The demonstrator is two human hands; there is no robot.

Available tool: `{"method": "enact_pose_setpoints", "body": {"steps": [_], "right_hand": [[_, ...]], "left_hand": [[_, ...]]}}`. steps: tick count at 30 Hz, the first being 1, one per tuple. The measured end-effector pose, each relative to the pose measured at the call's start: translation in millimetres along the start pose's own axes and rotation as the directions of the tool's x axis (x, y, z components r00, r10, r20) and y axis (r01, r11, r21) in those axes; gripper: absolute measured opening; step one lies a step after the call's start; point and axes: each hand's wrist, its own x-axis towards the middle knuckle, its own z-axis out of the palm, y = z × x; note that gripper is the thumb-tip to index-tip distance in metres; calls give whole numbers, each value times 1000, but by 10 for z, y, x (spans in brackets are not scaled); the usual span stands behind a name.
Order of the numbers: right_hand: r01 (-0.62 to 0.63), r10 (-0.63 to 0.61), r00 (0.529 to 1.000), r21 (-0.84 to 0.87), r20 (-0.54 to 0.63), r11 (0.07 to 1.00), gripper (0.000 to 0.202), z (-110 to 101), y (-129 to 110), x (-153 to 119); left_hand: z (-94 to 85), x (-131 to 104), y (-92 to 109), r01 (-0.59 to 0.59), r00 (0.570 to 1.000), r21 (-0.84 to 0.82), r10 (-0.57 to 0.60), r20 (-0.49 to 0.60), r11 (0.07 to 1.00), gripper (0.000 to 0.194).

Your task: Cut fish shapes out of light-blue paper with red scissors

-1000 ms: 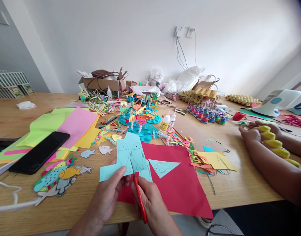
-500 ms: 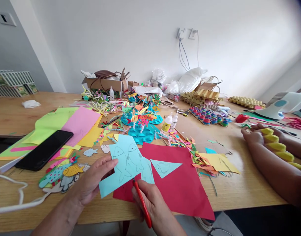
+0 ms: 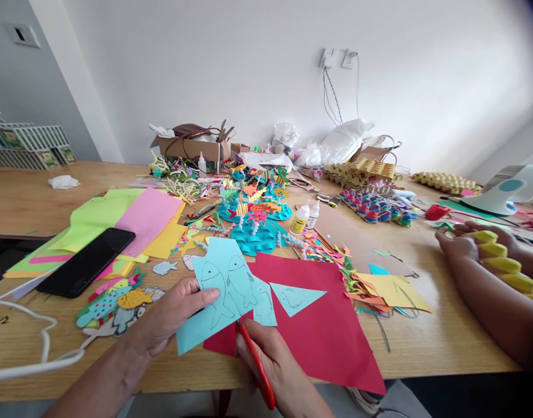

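Note:
My left hand pinches a light blue sheet of paper that carries two pencil-drawn fish. In my right hand are red-handled scissors, their tip at the sheet's lower edge between the fish tails. How far the blades are apart is hard to see. Beneath lies a large red sheet of paper. On it rest a blue paper triangle with a drawn fish and another blue scrap, partly covered by the held sheet.
A black phone lies on coloured paper at left, near several paper fish cutouts. Glue bottles stand beside a blue decorated egg-carton craft. A co-worker's arms reach in at right around yellow carton cups.
The view has shifted slightly left, so things sit further right. My left thumb has moved further onto the blue sheet, and the scissors stay at its lower edge.

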Motion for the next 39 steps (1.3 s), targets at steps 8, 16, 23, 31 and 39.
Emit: {"method": "enact_pose_setpoints", "body": {"steps": [8,16,23,31,39], "right_hand": [[-36,32,998,96,52,995,31,-3,-24,-21],[-205,180,969,147,167,968,43,-51,-61,-103],[-205,170,972,224,164,953,52,-223,-120,-251],[-166,129,970,173,204,971,48,-192,-83,-83],[-162,122,974,214,190,963,50,-152,-106,-46]], "left_hand": [[11,-4,29,36,999,-3,-36,6,999,27],[-36,-6,31,-27,999,3,27,-48,1000,24],[-45,6,57,-30,996,103,39,-78,994,21],[-32,-35,4,18,999,-45,-20,-33,999,19],[71,-53,-32,55,998,-69,-56,-5,996,22]]}}
